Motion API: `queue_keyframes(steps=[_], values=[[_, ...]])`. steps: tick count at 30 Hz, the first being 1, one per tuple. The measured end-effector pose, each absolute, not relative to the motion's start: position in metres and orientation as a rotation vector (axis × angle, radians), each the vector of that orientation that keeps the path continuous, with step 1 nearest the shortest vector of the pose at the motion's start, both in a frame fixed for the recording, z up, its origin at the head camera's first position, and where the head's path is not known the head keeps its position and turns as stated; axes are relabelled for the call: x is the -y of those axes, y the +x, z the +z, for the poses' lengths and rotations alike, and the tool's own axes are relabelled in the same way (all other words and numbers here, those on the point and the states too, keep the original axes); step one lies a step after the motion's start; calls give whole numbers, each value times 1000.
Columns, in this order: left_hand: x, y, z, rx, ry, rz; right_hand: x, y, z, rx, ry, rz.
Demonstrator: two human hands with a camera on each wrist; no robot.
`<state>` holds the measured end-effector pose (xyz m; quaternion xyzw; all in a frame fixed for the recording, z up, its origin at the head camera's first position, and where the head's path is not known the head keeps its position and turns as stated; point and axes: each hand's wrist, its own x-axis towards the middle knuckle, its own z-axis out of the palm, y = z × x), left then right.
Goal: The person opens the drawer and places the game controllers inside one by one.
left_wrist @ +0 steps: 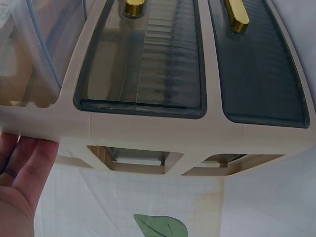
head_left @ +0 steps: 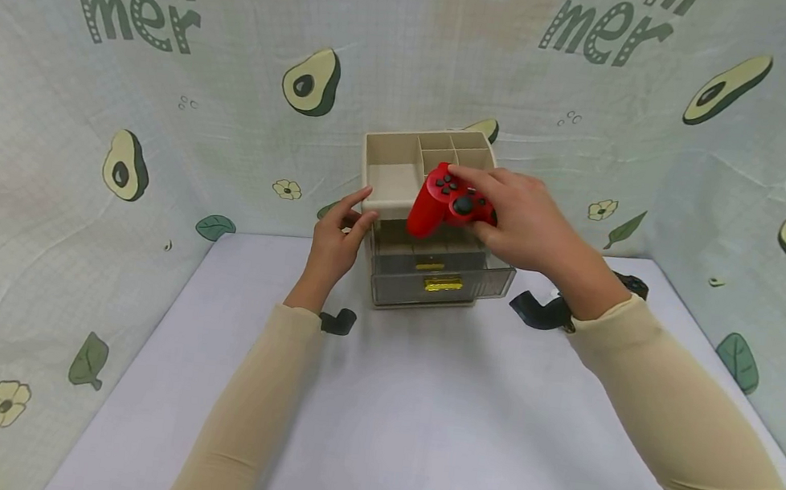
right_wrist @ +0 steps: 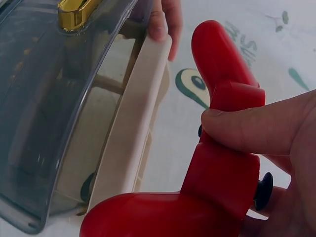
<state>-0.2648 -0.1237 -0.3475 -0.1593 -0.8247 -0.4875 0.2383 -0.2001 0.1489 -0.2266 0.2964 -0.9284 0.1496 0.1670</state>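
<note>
Red game controller (head_left: 450, 201) pinched in right hand (head_left: 527, 220), held above beige drawer organizer's (head_left: 400, 185) top tray. Left hand (head_left: 337, 239), fingers relaxed, steadied its corner. Best lowered level into the widest compartment.

Organizer (head_left: 431, 233) sits at the back of the counter (head_left: 416, 425), close to the backdrop (head_left: 235, 98), so little room behind it. The wide counter area in front, between the two sleeves, is open for approach. Top tray: the large left compartment (head_left: 389, 178) is open from above; the small divided cells (head_left: 458, 149) at back right are partly blocked by the red controller (head_left: 447, 201) and the right hand (head_left: 523, 219) above the front right. The left hand (head_left: 337, 240) touches the tray's left front corner, blocking that side. A black object (head_left: 339, 321) lies by the left wrist, another black object (head_left: 538, 310) right of the drawers (head_left: 442, 279); both narrow the flanks. Drawer fronts are unobstructed.
</note>
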Motion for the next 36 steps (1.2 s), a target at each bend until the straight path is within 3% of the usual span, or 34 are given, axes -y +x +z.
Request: queue_keyframes(steps=[36], values=[[125, -266, -347, 2291, -419, -1341, -120, -205, -243, 2667, 889, 364]])
